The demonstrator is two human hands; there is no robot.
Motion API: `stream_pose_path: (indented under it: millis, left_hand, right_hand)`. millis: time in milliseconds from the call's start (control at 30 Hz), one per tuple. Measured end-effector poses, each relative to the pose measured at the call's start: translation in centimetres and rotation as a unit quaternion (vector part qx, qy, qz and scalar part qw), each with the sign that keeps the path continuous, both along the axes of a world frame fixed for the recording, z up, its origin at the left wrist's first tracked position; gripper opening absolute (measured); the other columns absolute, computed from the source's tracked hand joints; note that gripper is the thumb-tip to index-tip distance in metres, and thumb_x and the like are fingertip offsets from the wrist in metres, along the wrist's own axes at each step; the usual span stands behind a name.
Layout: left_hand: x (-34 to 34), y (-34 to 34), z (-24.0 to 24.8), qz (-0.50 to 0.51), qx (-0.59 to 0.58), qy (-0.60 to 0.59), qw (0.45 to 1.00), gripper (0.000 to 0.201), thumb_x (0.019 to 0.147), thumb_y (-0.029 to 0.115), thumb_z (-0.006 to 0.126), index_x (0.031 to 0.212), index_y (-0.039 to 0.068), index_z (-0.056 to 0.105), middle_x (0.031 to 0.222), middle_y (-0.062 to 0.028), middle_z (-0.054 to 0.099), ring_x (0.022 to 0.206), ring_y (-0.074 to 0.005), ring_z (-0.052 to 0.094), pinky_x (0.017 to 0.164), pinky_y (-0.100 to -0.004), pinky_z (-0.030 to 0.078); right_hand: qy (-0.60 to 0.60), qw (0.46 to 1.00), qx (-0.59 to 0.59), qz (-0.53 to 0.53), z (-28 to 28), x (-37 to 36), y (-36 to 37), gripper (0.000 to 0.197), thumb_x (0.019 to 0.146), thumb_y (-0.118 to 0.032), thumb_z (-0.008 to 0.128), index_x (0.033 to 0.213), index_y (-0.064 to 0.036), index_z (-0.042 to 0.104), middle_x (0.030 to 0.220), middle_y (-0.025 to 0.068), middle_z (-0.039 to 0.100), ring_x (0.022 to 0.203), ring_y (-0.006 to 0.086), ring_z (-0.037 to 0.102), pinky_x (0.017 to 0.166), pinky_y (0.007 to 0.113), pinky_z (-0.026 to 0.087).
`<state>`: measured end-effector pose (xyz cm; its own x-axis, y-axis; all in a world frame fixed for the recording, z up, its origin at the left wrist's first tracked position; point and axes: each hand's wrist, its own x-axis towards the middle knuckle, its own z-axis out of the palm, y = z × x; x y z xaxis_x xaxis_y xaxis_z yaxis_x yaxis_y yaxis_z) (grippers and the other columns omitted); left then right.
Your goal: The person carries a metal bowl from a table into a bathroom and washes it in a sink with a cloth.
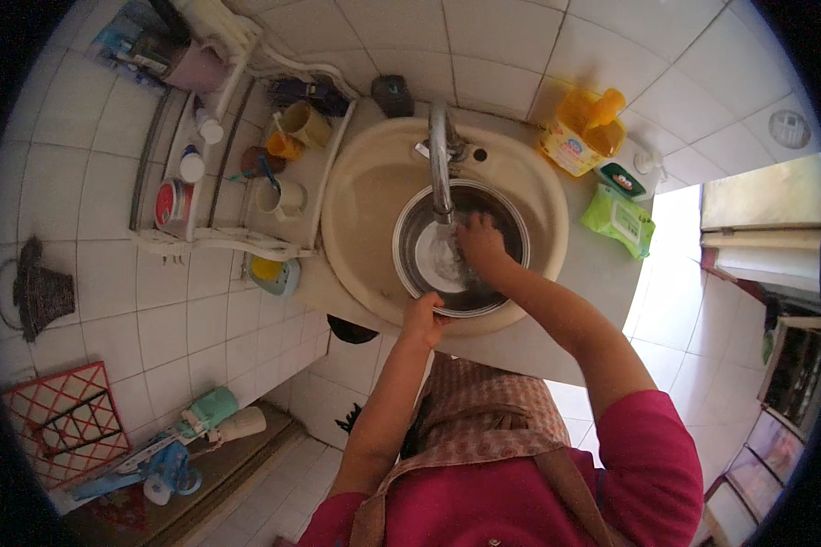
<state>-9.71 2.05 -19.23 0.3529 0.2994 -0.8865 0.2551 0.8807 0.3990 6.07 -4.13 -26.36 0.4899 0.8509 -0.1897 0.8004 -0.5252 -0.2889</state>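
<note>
A round metal basin [514, 221] sits in the beige sink [356, 196]. My left hand [422, 321] grips its near rim, thumb on top. Inside, my right hand [482, 242] reaches to the far right part, fingers apart and pointing away from me; their tips are partly lost in the shade. The curved chrome faucet [440, 164] hangs over the basin, and water seems to run from it. Below the spout a pale round shape [440, 263] shows at the bottom; I cannot tell whether it is a dish or the basin's bright floor.
Right of the sink stand a yellow refill container [575, 146], a soap bottle [643, 169] and a green wipes pack [618, 221]. A dark cup [392, 96] is behind the sink. On the left wall a white shelf [246, 239] holds mugs [283, 199] and jars, with a sponge dish [274, 273] below.
</note>
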Motion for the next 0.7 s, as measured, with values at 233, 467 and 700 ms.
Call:
stream_pose_path:
  millis: [233,467,700]
  left_hand:
    - [-0.6,-1.0,-1.7,-0.004,-0.044,-0.027,0.999,0.026,0.075,0.000,0.046,0.100,-0.006,0.044,0.101,-0.0166,0.049,0.083,-0.0292,0.057,0.069,-0.0465,0.055]
    - [-1.1,0.3,-1.5,0.006,-0.022,-0.022,0.999,0.016,0.076,0.005,0.049,0.090,-0.001,0.044,0.099,-0.0151,0.047,0.089,-0.0312,0.054,0.070,-0.0462,0.055]
    - [-1.2,0.3,-1.5,-0.065,-0.053,-0.019,0.996,0.029,0.076,0.006,0.049,0.102,-0.003,0.042,0.104,-0.0146,0.045,0.094,-0.0292,0.052,0.072,-0.0446,0.053]
  right_hand:
    - [0.313,0.933,0.130,0.126,-0.7,-4.5,1.7,0.027,0.082,-0.022,0.049,0.103,-0.0070,0.058,0.115,0.0215,0.045,0.098,0.0361,0.054,0.083,0.051,0.041]
    - [0.080,0.995,-0.037,-0.034,0.3,-0.7,1.1,0.036,0.082,-0.026,0.049,0.113,-0.0074,0.047,0.113,0.0187,0.049,0.098,0.0384,0.052,0.084,0.047,0.041]
    - [0.518,0.840,-0.020,0.161,3.1,-2.7,-1.0,0.036,0.086,-0.013,0.045,0.121,-0.0052,0.042,0.124,0.0215,0.044,0.113,0.0378,0.044,0.089,0.043,0.040]
